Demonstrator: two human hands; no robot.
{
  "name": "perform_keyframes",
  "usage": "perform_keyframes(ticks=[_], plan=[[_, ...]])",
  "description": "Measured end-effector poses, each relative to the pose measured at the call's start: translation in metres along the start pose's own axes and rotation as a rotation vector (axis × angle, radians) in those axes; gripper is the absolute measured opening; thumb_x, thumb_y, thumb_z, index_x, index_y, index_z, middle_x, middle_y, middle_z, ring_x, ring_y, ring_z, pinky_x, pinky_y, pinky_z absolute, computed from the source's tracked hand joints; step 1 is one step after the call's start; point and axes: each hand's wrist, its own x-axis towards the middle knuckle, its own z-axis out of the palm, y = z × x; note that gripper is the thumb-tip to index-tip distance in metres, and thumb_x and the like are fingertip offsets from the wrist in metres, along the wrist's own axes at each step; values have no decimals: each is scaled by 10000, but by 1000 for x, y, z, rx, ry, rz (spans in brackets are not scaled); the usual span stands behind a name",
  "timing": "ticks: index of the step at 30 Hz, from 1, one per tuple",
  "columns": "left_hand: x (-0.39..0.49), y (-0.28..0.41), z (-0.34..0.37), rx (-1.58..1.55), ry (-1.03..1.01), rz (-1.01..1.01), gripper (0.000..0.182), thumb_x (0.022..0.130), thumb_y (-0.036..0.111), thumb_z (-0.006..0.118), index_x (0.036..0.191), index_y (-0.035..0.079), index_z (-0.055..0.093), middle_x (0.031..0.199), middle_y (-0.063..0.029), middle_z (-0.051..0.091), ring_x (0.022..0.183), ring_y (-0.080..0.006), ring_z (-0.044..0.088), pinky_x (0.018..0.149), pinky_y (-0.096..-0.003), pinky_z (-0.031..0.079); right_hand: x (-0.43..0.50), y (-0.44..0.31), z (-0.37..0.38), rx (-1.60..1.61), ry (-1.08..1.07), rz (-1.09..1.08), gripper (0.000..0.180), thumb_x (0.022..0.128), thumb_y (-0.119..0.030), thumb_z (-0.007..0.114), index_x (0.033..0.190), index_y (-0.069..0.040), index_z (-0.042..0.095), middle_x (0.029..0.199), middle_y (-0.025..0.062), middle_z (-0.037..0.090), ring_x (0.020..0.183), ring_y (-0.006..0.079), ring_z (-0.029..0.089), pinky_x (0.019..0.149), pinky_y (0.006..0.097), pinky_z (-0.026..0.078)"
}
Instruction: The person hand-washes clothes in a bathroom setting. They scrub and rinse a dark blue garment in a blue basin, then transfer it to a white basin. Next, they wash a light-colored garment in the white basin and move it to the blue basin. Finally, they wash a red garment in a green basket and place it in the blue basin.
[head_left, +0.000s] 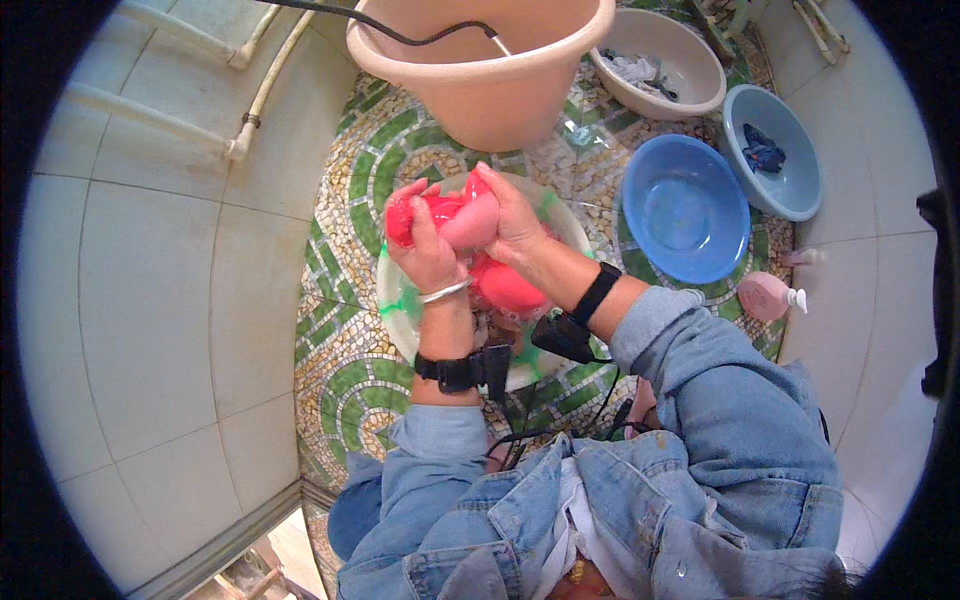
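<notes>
My left hand (424, 244), with a silver bangle at its wrist, grips one end of a wet red and pink cloth (469, 221). The other end is held in my right hand (517, 217), fingers wrapped round the pink part. Both hands are above a round white and green basin (397, 300) on the floor. More of the red fabric (510, 285) lies below, in the basin, with suds around it. Black straps with small devices sit on both forearms. Part of the basin is hidden behind my hands and forearms.
Ahead stands a large peach tub (495, 105) with a black hose (427, 37) over it. To the right are a blue basin (686, 210), a light-blue basin with dark cloth (806, 195), a beige basin with cloths (701, 82), and a pink pump bottle (763, 295). Pipes (172, 124) run along the left wall.
</notes>
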Motion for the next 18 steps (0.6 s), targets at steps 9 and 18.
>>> perform_keyframes(ticks=[9, 18], plan=[[9, 61, 1, 847, -1032, 789, 388, 514, 316, 765, 741, 53, 592, 787, -69, 605, 801, -243, 578, 739, -351, 467, 16, -1, -3, -78, -528, 715, 221, 844, -276, 501, 854, -61, 550, 819, 72, 608, 725, 158, 588, 659, 328, 502], [-17, 38, -34, 872, -1508, 956, 192, 575, 206, 618, 695, 74, 549, 681, -32, 510, 690, -193, 534, 640, -306, 451, 21, 15, -9, -1132, -502, 749, 170, 713, -230, 630, 735, -63, 613, 709, 26, 597, 613, 116, 531, 587, 302, 452]])
